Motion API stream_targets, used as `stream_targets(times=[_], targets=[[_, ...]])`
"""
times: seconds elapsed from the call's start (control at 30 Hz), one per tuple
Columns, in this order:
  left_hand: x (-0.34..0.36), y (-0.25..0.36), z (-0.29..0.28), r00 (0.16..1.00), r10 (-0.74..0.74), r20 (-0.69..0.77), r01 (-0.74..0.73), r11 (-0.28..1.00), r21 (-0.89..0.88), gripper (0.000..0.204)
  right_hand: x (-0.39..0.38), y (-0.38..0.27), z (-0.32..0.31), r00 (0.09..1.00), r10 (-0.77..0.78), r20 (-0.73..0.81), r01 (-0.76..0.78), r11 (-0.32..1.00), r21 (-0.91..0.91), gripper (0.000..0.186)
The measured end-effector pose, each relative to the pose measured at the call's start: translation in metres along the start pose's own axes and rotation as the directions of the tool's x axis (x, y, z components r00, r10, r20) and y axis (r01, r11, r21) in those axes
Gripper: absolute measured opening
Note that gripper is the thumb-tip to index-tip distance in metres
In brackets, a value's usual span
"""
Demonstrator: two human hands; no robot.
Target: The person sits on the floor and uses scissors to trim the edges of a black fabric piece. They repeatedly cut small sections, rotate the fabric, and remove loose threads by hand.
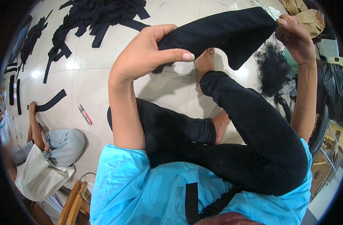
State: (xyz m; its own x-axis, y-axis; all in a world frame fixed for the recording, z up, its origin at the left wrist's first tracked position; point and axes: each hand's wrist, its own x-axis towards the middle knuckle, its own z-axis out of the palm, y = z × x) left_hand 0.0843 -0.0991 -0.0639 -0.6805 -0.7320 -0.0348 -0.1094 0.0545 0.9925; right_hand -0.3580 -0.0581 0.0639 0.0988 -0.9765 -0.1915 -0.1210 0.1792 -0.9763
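Note:
I hold a long piece of black cloth [220, 32], shaped like a collar with a pointed end, stretched out in front of me above the floor. My left hand [145, 54] grips its left end, thumb on the near face and the other fingers hidden behind. At the upper right corner, my right hand [297, 39] pinches the edge between thumb and fingertips. A seam or fold line runs along the cloth, and one pointed flap hangs down on its right side.
A heap of black cloth strips [100, 17] lies at the far left. Red-handled thread snips [85, 114] rest on the tiles. Another person [62, 146] sits left, holding a black strip [51, 103]. To the right are a black thread tangle [272, 71] and a black plastic bag [331, 84].

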Motion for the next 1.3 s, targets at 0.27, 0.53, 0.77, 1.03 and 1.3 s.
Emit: stream_targets(times=[0.27, 0.53, 0.77, 1.03, 1.3], targets=[[0.013, -0.021, 0.014, 0.996, -0.005, -0.085, -0.014, 0.976, -0.219, 0.062, -0.001, 0.0, -0.02, 0.998, 0.07, 0.004, -0.069, 0.982, 0.177, 0.017], [0.019, -0.034, 0.015, 0.999, -0.041, 0.028, 0.048, 0.945, -0.323, 0.048, -0.011, 0.02, -0.078, 0.989, 0.137, -0.058, -0.113, 0.945, 0.306, 0.023], [0.024, -0.04, 0.006, 0.995, -0.097, 0.008, 0.097, 0.989, -0.11, 0.034, -0.043, 0.024, -0.116, 0.961, 0.178, -0.21, -0.095, 0.931, 0.352, 0.033], [0.017, -0.04, -0.014, 0.993, -0.117, 0.02, 0.118, 0.991, -0.059, 0.033, -0.083, 0.018, -0.164, 0.956, 0.158, -0.247, -0.075, 0.947, 0.313, 0.02], [0.01, -0.046, -0.04, 0.988, -0.131, -0.078, 0.123, 0.987, -0.1, 0.033, -0.12, 0.002, -0.189, 0.883, 0.148, -0.446, -0.01, 0.954, 0.298, 0.019]])
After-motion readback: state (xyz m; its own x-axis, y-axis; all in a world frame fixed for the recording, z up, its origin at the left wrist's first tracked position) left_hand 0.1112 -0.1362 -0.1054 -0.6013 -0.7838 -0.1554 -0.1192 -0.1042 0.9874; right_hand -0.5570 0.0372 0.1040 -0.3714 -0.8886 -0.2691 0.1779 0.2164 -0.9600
